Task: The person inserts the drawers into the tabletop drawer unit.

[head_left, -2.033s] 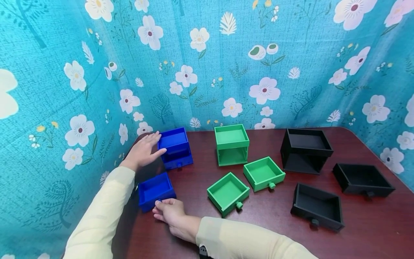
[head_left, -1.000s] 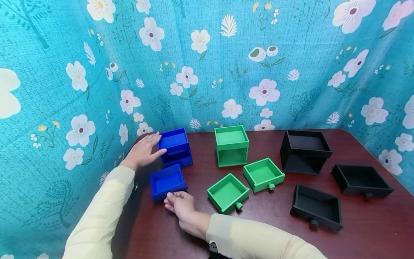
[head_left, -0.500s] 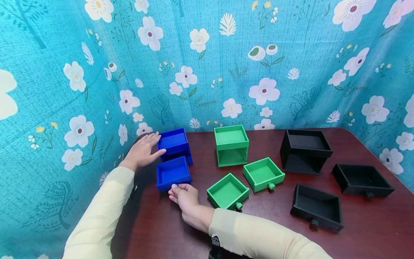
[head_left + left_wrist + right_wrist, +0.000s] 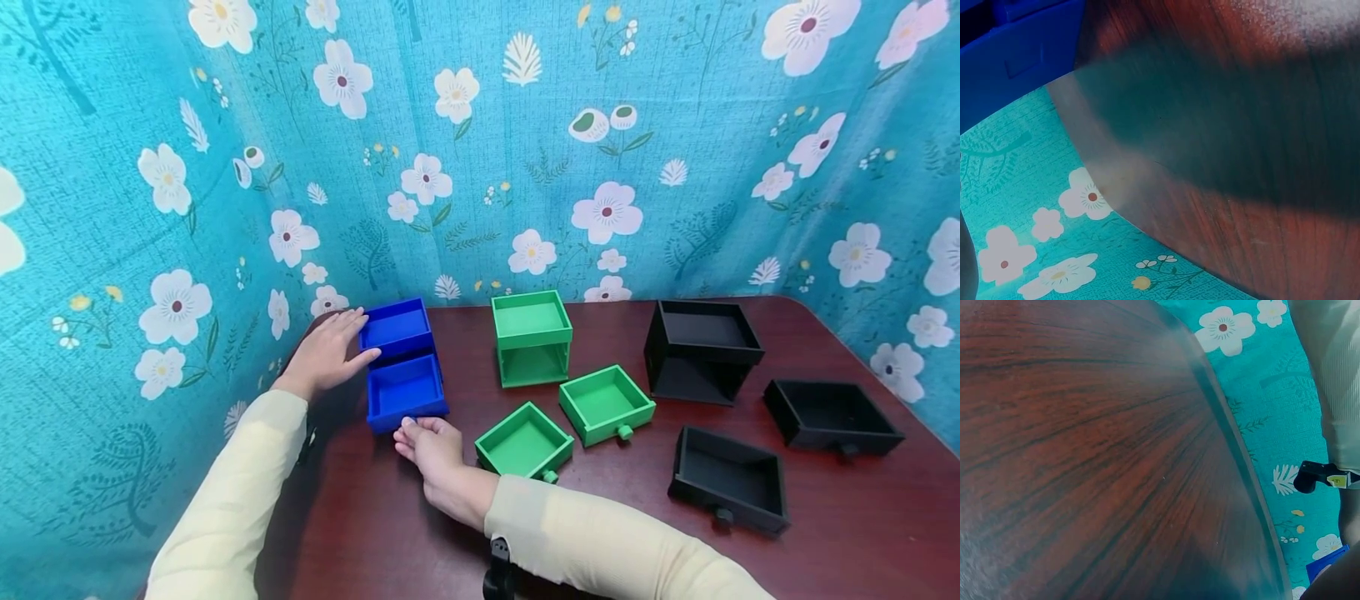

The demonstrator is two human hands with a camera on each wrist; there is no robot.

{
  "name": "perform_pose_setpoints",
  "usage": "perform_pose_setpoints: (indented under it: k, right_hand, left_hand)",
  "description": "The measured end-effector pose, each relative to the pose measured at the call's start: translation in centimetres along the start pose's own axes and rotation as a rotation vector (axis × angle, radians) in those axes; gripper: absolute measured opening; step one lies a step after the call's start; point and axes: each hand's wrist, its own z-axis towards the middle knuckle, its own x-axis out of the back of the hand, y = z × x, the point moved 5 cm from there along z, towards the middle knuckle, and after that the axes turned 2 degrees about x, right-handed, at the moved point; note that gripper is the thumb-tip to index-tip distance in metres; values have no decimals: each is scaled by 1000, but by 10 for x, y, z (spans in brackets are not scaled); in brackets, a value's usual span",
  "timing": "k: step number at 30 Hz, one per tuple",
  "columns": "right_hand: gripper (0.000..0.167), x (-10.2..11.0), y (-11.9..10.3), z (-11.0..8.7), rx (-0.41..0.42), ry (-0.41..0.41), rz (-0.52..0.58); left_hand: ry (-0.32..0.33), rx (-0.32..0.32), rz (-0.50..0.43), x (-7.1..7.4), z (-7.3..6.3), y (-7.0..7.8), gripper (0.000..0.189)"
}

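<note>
A blue drawer [image 4: 406, 390] sits right at the front of the blue cabinet [image 4: 396, 327] at the table's left, its back end overlapping the cabinet's opening in the head view. My right hand [image 4: 435, 454] pinches the drawer's front at its knob, which the fingers hide. With fingers extended, my left hand [image 4: 326, 354] rests against the cabinet's left side and top edge. The left wrist view catches the cabinet's blue side [image 4: 1022, 62] in a corner.
A green cabinet [image 4: 532, 337] with an open front stands mid-table, two green drawers [image 4: 524, 442] before it. To the right are a black cabinet [image 4: 703, 350] and two black drawers [image 4: 729, 481]. A flowered curtain [image 4: 465, 167] hangs behind the table [image 4: 600, 508].
My right hand has slid the blue drawer away from me and rightward, from the table's left side up to the blue cabinet's front. The left hand has stayed on the cabinet.
</note>
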Motion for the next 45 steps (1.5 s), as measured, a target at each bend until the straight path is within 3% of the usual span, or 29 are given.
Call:
perform_pose_setpoints:
  k: [17, 45]
  right_hand:
    - [9, 1, -2, 19, -8, 28, 13]
    - [9, -17, -1, 37, -52, 21, 41]
  left_hand:
    - [-7, -4, 10, -1, 3, -1, 78]
    - [-32, 17, -10, 3, 3, -2, 79]
